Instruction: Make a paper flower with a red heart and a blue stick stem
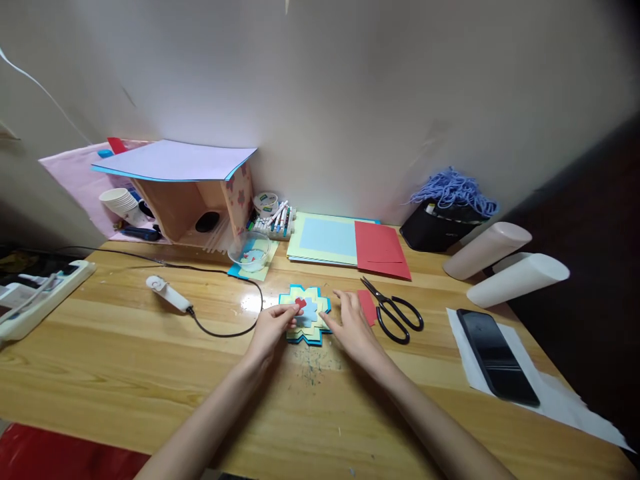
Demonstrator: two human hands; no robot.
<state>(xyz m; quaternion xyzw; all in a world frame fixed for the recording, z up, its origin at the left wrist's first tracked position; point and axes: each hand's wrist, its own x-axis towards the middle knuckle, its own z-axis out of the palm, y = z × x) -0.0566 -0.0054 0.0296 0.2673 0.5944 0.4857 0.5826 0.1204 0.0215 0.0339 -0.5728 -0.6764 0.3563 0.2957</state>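
Observation:
A layered paper flower [311, 328] in blue, pale yellow and light blue lies flat on the wooden table. Over its centre, my left hand [274, 328] pinches a small red paper piece [301, 303] between thumb and fingertips. On the flower's right side is my right hand [353, 327], fingers apart and holding nothing, its thumb by the flower's edge. Black-handled scissors [395, 311] rest to the right of that hand, beside a red paper scrap [367, 307].
A glue gun [169, 294] with its cord lies left. Behind are a clear bowl [250, 252], markers [280, 220], coloured sheets [325, 240], red paper [383, 250] and an open box [187, 207]. A phone [495, 357] and white rolls [517, 280] stand or lie right.

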